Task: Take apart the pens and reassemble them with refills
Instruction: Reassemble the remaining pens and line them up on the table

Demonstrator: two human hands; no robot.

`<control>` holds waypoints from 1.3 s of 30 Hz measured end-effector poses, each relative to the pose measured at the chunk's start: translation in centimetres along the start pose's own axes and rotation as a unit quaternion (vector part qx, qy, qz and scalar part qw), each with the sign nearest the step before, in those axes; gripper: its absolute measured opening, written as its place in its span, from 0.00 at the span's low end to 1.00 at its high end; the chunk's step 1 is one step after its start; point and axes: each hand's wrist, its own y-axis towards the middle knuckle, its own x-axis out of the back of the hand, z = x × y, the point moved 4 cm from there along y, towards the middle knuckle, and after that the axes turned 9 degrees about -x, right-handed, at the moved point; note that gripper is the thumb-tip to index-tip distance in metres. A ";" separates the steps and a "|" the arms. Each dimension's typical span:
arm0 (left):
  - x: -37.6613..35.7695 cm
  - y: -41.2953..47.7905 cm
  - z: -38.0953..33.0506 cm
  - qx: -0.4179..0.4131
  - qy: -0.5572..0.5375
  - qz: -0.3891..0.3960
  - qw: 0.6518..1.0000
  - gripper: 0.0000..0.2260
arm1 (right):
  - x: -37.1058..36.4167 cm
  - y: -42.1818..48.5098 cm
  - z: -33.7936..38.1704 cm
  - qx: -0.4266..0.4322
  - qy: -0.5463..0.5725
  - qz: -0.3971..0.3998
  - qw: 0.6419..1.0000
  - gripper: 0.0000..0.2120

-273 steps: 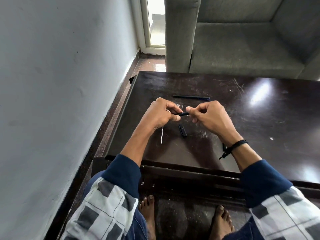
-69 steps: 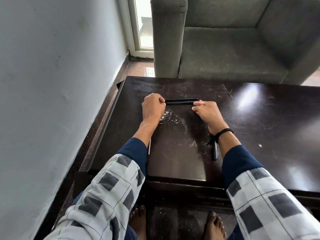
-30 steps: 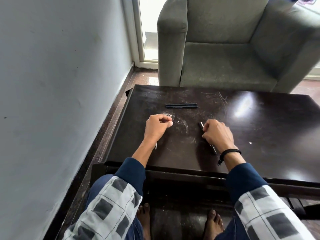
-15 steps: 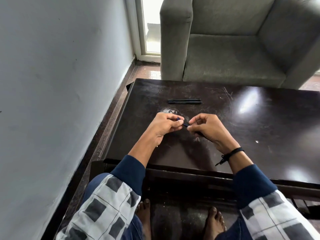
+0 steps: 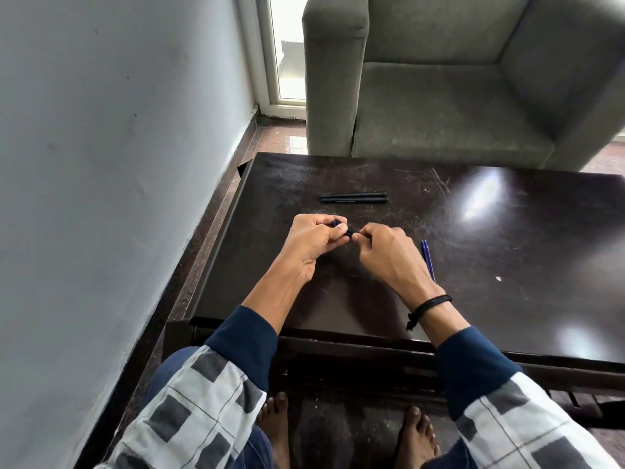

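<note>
Above the dark wooden table (image 5: 507, 265), my left hand (image 5: 313, 243) and my right hand (image 5: 389, 257) meet fingertip to fingertip on a dark pen (image 5: 348, 231). Only a short stretch of it shows between the fingers, plus a blue end at my left thumb; the remainder is hidden inside my hands. Two assembled dark pens (image 5: 353, 197) lie side by side further back on the table. Beside my right wrist a thin blue refill (image 5: 427, 260) rests on the tabletop.
A grey wall runs close along the left side. A grey armchair (image 5: 439, 96) stands right behind the table's far edge. My bare feet (image 5: 345, 431) are on the floor under the near edge. Glare spots shine on the right half of the tabletop.
Both hands came back from the two pens at the far side. My right hand picked up a pen near the front, and both hands now grip it together. The blue refill has come into view.
</note>
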 end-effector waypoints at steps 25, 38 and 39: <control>0.3 -0.4 -0.9 0.005 -0.014 -0.028 0.999 0.05 | -0.3 -1.1 1.6 0.039 -0.090 -0.056 0.994 0.15; 1.6 0.4 -1.6 -0.010 0.033 -0.044 0.998 0.07 | -1.1 0.4 0.3 -0.033 -0.008 0.065 0.997 0.19; 2.0 0.6 -1.7 -0.009 0.030 -0.056 0.998 0.07 | -1.1 0.5 0.1 -0.035 -0.004 0.077 0.996 0.16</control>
